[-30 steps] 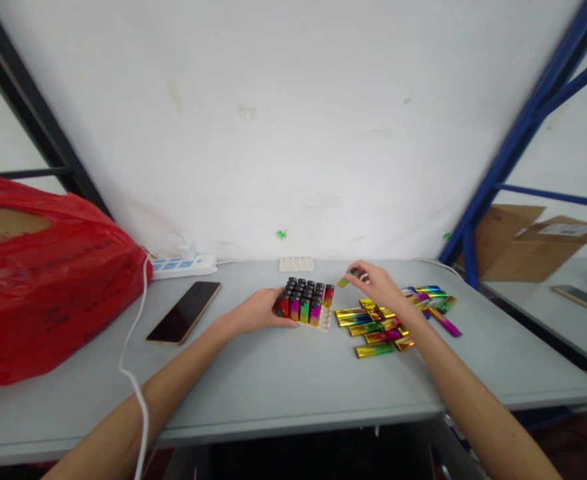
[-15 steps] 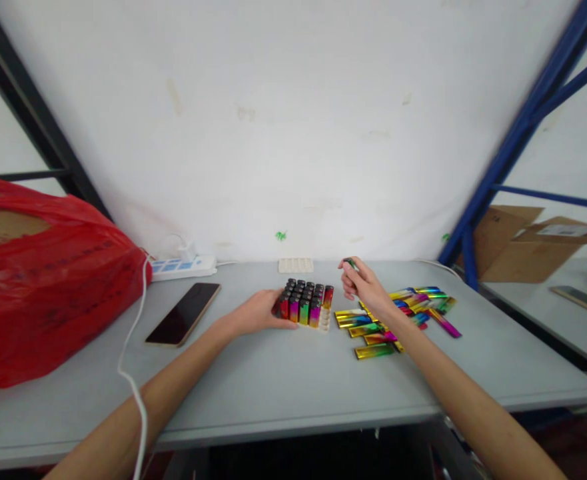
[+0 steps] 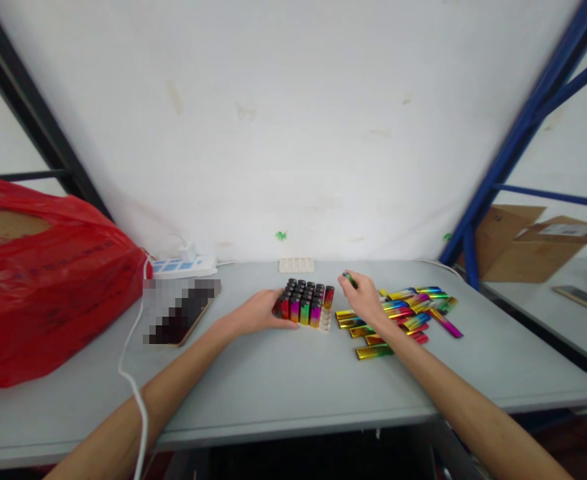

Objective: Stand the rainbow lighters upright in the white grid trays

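Upright lighters with black tops and shiny rainbow-coloured bodies stand packed together in a white slotted tray. Bare slots show along the tray's right side, where a single red lighter stands at the back. My left hand is closed round the left side of the tray and its lighters. Just right of the tray, my right hand is raised above the table, its fingers closed on a green lighter whose end sticks out. Beneath and beyond my right wrist lies a loose pile of metallic lighters.
A second white tray lies against the wall. On the left are a phone, partly pixelated, a power strip, a white cable and a big red bag. A cardboard box sits beyond the blue frame.
My right hand has come down a little and turned, with the green lighter still in its fingers. My left hand and the tray stay in place.
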The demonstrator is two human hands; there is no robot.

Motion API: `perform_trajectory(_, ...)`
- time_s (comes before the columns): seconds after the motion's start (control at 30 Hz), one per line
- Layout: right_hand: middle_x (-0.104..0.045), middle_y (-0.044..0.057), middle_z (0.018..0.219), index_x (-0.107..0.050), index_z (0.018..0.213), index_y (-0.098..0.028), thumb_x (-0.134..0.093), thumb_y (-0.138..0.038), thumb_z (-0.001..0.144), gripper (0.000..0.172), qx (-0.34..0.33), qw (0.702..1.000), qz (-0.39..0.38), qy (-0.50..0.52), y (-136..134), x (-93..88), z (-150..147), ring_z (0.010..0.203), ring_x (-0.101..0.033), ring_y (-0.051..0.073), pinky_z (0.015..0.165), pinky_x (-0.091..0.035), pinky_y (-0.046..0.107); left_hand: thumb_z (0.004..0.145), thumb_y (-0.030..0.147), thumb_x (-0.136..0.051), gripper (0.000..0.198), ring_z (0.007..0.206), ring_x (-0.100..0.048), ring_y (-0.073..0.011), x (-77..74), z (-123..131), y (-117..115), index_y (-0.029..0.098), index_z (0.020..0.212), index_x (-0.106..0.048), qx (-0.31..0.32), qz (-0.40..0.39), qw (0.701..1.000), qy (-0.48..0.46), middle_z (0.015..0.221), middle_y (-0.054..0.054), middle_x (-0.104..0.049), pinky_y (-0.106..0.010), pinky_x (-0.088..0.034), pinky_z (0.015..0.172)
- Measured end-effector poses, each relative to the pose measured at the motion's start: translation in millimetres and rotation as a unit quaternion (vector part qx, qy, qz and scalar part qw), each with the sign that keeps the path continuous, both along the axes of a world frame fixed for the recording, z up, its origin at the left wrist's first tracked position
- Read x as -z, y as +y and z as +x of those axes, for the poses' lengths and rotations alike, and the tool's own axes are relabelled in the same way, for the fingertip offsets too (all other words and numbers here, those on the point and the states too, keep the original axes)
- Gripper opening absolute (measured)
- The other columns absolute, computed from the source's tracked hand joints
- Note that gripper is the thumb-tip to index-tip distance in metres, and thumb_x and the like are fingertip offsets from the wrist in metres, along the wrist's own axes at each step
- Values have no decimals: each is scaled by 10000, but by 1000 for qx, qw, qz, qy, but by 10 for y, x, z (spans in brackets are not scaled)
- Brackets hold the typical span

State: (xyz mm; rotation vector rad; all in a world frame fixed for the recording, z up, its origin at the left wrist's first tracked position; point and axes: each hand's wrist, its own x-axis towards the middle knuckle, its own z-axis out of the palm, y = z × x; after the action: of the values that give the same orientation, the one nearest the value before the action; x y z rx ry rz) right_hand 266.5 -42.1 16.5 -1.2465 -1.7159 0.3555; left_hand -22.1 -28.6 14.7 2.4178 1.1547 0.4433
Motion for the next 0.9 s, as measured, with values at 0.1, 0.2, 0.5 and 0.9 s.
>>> perform_trajectory(0.1, -457, -35, 599, -425, 679, -249, -463, -612, 1008, 492, -4, 1000, -5, -9, 0, 3, 16, 600, -449, 152, 599, -327, 297, 747, 656, -858, 635, 982, -749, -325, -2, 2, -1, 194, 1150, -695, 3, -7, 1000, -6, 1110, -71, -809, -346, -546, 840)
perform_trajectory(0.2, -513, -47, 631, -484, 825, -252, -431, -612, 1058, 432, -37, 999, -27, -2, -25, -23, 32, 601, -496, 158, 619, -379, 290, 749, 637, -864, 633, 1005, -748, -331, -6, 3, -2, 192, 1166, -695, 4, -11, 1000, -11, 1121, -74, -810, -345, -551, 847)
perform_trajectory(0.5, -592, 31, 779, -569, 843, -240, -426, -613, 1082, 465, -94, 985, 60, -132, -140, -245, 97, 728, -549, 201, 717, -449, 329, 757, 628, -873, 610, 979, -756, -313, -4, 0, -4, 202, 1157, -699, 7, -9, 1000, -15, 1104, -59, -811, -330, -545, 832)
perform_trajectory(0.9, -594, -57, 667, -609, 1044, -249, -628, -496, 1018, 249, -172, 967, -58, -177, -74, -97, 111, 613, -555, 169, 622, -402, 277, 736, 659, -858, 645, 994, -745, -330, -33, 16, -30, 205, 1171, -711, -6, -10, 1000, -9, 1113, -73, -811, -353, -552, 852)
